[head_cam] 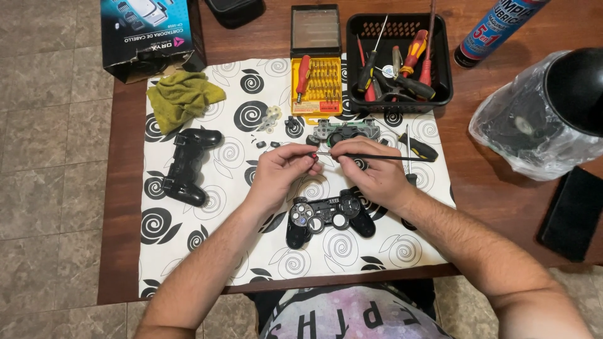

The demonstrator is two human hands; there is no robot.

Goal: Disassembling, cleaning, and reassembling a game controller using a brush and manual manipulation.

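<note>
A person works at a brown wooden bench [496,207] covered by a white paper mat [377,251] printed with black spiral flowers. The left hand [279,172] is curled, its fingertips pinched on a small red-tipped part [313,155] that is too small to make out. The right hand [370,169] is closed in a pen-like grip round a thin black-handled tool [389,157], whose slim shaft lies level and points left to meet the small part; the two hands all but touch above the middle of the mat.

Just below the hands lies a glossy black controller shell [330,216], face open, with round holes and pale button pads showing. Just behind the hands sits a grey-green controller circuit frame [347,130]. To the left lies a second smooth black controller half [188,166], well apart, and beyond it a crumpled yellow-green cloth [182,97].

Along the far edge stand a yellow bit-set case [317,78] with a clear lid and a black slotted basket [440,63] of red-handled screwdrivers. The mat's near corners are bare, leaving room on both sides of the forearms. At the right are a wrinkled clear plastic bag [521,125] and a flat black case [575,213].
</note>
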